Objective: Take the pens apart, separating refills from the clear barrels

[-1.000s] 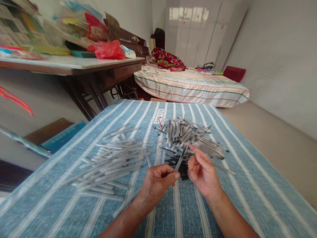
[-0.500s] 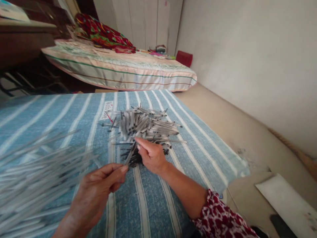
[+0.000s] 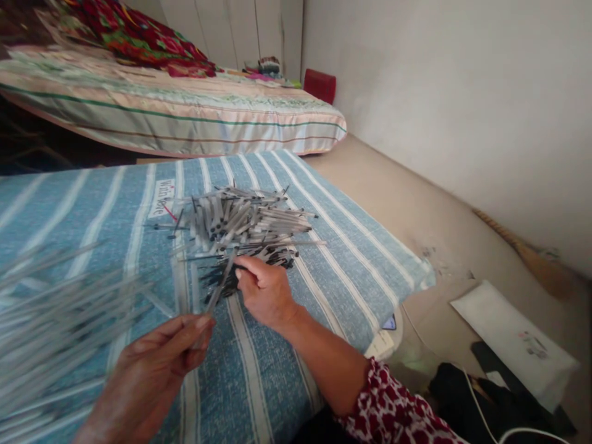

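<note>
My left hand (image 3: 180, 345) pinches the lower end of a thin grey translucent tube (image 3: 221, 283) between thumb and forefinger. The tube slants up and away, its far end by the fingertips of my right hand (image 3: 268, 293). That hand is closed, forefinger and thumb nearly together; something small and dark shows between them, too small to name. Behind the hands lies a heap of short grey tubes with dark ends (image 3: 250, 216). Black thin pieces (image 3: 215, 277) lie just in front of it. At left, long pale tubes (image 3: 60, 345) are spread out, blurred.
A blue striped cloth (image 3: 259, 394) covers the surface, with a white "With love" label (image 3: 161, 198). A bed (image 3: 185, 117) stands beyond, a white wall (image 3: 444, 111) to the right. On the floor lie a broom (image 3: 527, 253) and a white package (image 3: 513, 339).
The view has swung to the right, so everything sits further left in the picture. The left hand still holds the tube, and the right fingertips stay by its far end.
</note>
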The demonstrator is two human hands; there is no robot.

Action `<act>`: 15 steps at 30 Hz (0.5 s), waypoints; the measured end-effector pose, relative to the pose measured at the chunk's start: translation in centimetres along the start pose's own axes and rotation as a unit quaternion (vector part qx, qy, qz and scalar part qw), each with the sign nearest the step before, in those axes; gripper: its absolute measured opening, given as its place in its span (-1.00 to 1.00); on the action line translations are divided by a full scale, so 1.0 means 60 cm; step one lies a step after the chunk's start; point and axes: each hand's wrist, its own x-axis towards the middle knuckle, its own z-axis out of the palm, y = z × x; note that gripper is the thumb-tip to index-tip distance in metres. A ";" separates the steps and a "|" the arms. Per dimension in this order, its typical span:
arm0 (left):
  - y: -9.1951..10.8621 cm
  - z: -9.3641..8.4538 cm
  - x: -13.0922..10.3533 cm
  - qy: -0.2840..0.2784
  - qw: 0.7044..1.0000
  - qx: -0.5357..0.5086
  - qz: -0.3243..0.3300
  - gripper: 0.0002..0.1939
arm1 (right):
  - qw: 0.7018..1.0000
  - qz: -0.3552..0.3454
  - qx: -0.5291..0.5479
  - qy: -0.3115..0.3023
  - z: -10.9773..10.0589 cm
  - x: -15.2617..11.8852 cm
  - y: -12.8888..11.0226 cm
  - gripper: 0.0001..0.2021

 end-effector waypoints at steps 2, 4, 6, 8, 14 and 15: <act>-0.005 0.001 0.000 -0.006 1.000 0.010 -0.004 -0.82 | 1.000 0.011 0.018 0.010 0.001 -0.013 -0.003 -0.81; -0.011 0.001 0.001 -0.009 1.000 0.018 -0.001 -0.83 | 0.999 0.022 0.039 0.023 0.000 -0.028 -0.010 -0.81; -0.016 0.001 0.002 -0.009 1.000 0.024 0.006 -0.83 | 0.997 0.038 0.058 0.034 -0.002 -0.043 -0.018 -0.80; -0.021 0.003 0.003 -0.009 0.999 0.029 0.013 -0.84 | 0.996 0.053 0.068 0.036 -0.005 -0.058 -0.025 -0.79; -0.021 0.014 -0.006 -0.002 0.997 0.067 0.025 -0.81 | 0.995 0.040 0.082 0.024 -0.009 -0.085 -0.037 -0.80; -0.020 0.016 -0.009 0.004 0.997 0.073 0.027 -0.80 | 0.996 0.035 0.082 0.023 -0.010 -0.088 -0.039 -0.79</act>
